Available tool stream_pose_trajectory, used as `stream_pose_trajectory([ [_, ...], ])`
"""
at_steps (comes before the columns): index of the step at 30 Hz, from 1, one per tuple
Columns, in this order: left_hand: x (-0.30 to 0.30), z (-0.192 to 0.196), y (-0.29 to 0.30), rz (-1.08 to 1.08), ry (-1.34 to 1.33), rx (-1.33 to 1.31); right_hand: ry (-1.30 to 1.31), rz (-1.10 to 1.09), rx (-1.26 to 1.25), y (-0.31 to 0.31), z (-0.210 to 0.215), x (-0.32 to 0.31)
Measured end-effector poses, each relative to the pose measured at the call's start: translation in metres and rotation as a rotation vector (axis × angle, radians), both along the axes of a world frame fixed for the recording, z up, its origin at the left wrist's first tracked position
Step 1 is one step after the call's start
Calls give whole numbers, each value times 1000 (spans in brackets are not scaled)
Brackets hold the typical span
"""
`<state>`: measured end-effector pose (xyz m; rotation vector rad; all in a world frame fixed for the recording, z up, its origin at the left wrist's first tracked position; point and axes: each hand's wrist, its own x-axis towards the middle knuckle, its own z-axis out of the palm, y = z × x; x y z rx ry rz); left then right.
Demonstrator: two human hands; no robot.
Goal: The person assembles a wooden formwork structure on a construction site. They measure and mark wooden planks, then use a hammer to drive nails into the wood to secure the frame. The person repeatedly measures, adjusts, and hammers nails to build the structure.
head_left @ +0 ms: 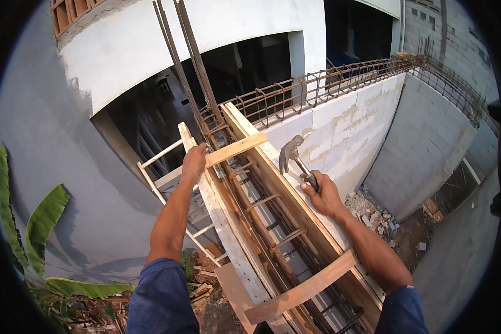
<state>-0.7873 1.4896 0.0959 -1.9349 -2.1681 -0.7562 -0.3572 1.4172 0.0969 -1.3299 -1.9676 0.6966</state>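
Observation:
My right hand (325, 195) is wrapped round the dark grip of a claw hammer (291, 151), its metal head raised over the right-hand formwork board (256, 131). My left hand (195, 160) is closed on a light wooden strip (236, 149) that lies across the far part of the formwork. Whether a nail is between those fingers is too small to tell. Below the hand runs the left formwork board (220, 214). Between the boards lies a rusty rebar cage (264, 201). A second wooden crosspiece (303, 286) spans both boards nearer me.
Upright rebar rods (192, 61) rise at the far end. More rebar cage (328, 86) runs along the top of a pale block wall (345, 125). A whitish ladder-like metal frame (156, 186) stands at the left. Rubble (373, 214) lies far below at right, banana leaves (44, 228) at left.

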Motion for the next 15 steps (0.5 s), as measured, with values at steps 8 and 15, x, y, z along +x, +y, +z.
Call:
stream_pose_trajectory([
  [8, 19, 14, -7, 123, 229, 157, 110, 20, 28, 7, -15, 0],
  [15, 89, 29, 52, -317, -422, 350, 126, 6, -8, 8, -17, 0],
])
